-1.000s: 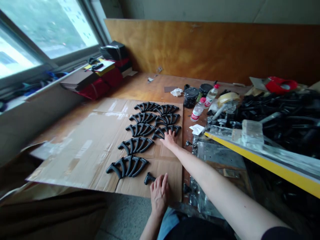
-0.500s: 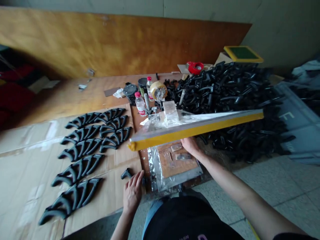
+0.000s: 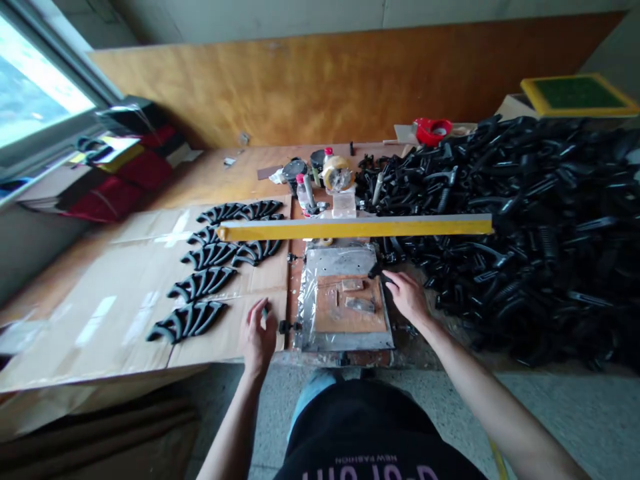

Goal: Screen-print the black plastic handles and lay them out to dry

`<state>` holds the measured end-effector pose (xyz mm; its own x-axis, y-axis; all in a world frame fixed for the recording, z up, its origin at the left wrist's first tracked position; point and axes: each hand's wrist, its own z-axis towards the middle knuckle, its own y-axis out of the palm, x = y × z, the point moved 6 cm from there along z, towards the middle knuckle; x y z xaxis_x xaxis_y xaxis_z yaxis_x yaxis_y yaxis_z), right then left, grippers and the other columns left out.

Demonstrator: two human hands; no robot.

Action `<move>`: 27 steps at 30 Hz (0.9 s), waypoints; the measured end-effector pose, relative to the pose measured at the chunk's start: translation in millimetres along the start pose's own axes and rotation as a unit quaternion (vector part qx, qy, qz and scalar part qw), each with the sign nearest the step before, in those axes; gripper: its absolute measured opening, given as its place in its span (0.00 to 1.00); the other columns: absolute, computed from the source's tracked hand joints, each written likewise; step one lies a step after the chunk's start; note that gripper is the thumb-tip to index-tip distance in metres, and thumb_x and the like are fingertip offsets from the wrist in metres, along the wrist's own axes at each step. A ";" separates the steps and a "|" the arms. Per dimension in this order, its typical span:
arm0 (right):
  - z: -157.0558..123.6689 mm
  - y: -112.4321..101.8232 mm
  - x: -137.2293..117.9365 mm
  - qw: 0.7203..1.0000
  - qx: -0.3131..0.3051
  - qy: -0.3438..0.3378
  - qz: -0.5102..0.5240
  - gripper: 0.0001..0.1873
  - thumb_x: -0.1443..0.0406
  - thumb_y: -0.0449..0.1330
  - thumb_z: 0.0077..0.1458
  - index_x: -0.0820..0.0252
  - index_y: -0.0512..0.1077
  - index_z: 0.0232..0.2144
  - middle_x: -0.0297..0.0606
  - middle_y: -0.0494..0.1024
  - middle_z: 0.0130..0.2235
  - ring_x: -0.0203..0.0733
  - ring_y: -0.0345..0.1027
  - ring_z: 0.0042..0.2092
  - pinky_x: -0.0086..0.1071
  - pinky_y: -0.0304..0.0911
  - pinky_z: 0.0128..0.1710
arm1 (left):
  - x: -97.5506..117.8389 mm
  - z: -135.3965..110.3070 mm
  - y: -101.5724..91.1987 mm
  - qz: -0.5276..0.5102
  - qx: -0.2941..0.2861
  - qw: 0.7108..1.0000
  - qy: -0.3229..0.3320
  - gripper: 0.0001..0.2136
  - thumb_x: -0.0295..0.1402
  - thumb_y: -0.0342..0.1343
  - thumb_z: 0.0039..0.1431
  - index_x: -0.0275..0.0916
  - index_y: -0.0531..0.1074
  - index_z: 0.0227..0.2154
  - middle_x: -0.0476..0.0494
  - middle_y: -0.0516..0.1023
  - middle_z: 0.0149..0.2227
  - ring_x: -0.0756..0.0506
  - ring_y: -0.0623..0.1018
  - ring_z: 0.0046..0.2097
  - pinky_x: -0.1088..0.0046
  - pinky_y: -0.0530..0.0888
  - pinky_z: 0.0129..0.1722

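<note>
You are at the loading step, as I read it. The film-covered plate [image 3: 320, 267] lies in front of you with only two small blocks [image 3: 359, 305] under its film and no part on it. The yellow-edged frame [image 3: 355, 228] hangs raised over the plate's far edge.

Your right hand [image 3: 407, 297] sits just off the plate's right edge, fingers half-curled and a little spread. Thumb and forefinger point at a black piece [image 3: 375, 271] lying at the plate's far right corner. The fingertips are at it or touching it (whether they already pinch it, the view does not show).

Your left hand [image 3: 257, 333] lies flat just left of the plate, fingers wide and holding nothing that I can see. Its palm rests on the near corner of the cardboard sheet [image 3: 100, 320]. Farther left of the plate on that sheet, the rows of curved black pieces [image 3: 205, 283] lie in fans. Right of the plate, the heap of black handles [image 3: 525, 233] comes close to your wrist.

The next move, in my judgement, calls for a firm pinch on that one piece. It then has to be lifted clear of the heap's edge and set square against the two blocks near the plate's middle, without rucking the film. Keep your knuckles low, because the raised frame is close above the corner you reach into.
</note>
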<state>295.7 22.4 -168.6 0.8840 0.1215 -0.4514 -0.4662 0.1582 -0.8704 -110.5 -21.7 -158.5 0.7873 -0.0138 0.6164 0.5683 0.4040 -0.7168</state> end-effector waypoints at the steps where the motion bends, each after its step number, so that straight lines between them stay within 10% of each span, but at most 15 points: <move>1: 1.1 4.2 -23.1 0.997 -0.020 -0.074 0.013 0.18 0.67 0.51 0.63 0.56 0.72 0.53 0.41 0.77 0.44 0.42 0.68 0.46 0.34 0.63 0.47 | 17.2 10.3 -1.5 -0.041 0.009 0.999 -0.023 0.17 0.37 0.51 0.62 0.40 0.70 0.53 0.37 0.74 0.51 0.45 0.77 0.44 0.64 0.74 0.47; 5: -1.6 26.5 -82.5 0.969 -0.086 -0.232 -0.029 0.18 0.68 0.51 0.64 0.54 0.76 0.49 0.40 0.75 0.38 0.44 0.65 0.43 0.33 0.62 0.43 | 93.8 60.8 -16.2 -0.262 0.086 0.960 -0.048 0.18 0.41 0.54 0.61 0.40 0.70 0.52 0.43 0.77 0.42 0.49 0.76 0.42 0.71 0.74 0.42; 10: -11.4 39.9 -86.6 0.966 -0.086 -0.221 -0.103 0.20 0.69 0.51 0.63 0.53 0.73 0.54 0.43 0.74 0.43 0.46 0.63 0.47 0.36 0.60 0.44 | 152.2 105.7 -24.4 -0.438 0.059 0.895 -0.054 0.18 0.49 0.48 0.63 0.40 0.71 0.42 0.51 0.72 0.24 0.52 0.72 0.25 0.77 0.71 0.28; 20: 11.1 -2.2 -34.7 0.989 -0.027 -0.138 -0.055 0.21 0.62 0.49 0.66 0.57 0.69 0.58 0.45 0.76 0.48 0.48 0.68 0.49 0.42 0.64 0.51 | 156.4 105.3 -25.3 -0.505 -0.068 0.856 -0.090 0.23 0.56 0.46 0.60 0.41 0.68 0.40 0.50 0.75 0.25 0.52 0.72 0.22 0.77 0.70 0.24; 27: -20.4 57.1 -114.1 0.939 -0.113 -0.323 -0.027 0.36 0.57 0.62 0.57 0.66 0.59 0.63 0.50 0.61 0.65 0.55 0.52 0.66 0.52 0.51 0.65 | 163.0 113.1 -22.0 -0.501 -0.059 0.861 -0.063 0.17 0.50 0.45 0.63 0.41 0.64 0.31 0.50 0.74 0.24 0.52 0.72 0.23 0.77 0.70 0.24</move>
<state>168.9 -2.4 -170.8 0.6674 0.6993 -0.2562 -0.3385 -0.0216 -0.9407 -21.7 70.7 -5.4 -0.1402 -0.1987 0.9700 0.9734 0.1516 0.1717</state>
